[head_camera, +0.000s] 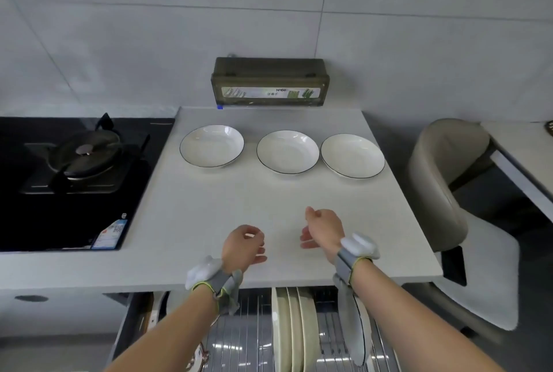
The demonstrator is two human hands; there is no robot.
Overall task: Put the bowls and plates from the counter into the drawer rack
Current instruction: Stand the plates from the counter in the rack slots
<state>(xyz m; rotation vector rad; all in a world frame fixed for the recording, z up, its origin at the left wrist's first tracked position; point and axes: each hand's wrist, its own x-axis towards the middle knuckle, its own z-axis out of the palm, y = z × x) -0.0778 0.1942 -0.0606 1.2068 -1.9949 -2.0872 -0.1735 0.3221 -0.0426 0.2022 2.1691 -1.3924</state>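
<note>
Left hand and right hand hang empty, fingers loosely curled. Three plates at 12 o'clock, drawer rack at 6.

A broad bare stretch of bench lies between the left hand, the right hand and the row of three plates, which sit close together with only narrow gaps. Just behind them a wall-mounted box hangs low over the back edge. In the drawer rack below, upright dishes fill the middle, with bare wires on either side.
</note>
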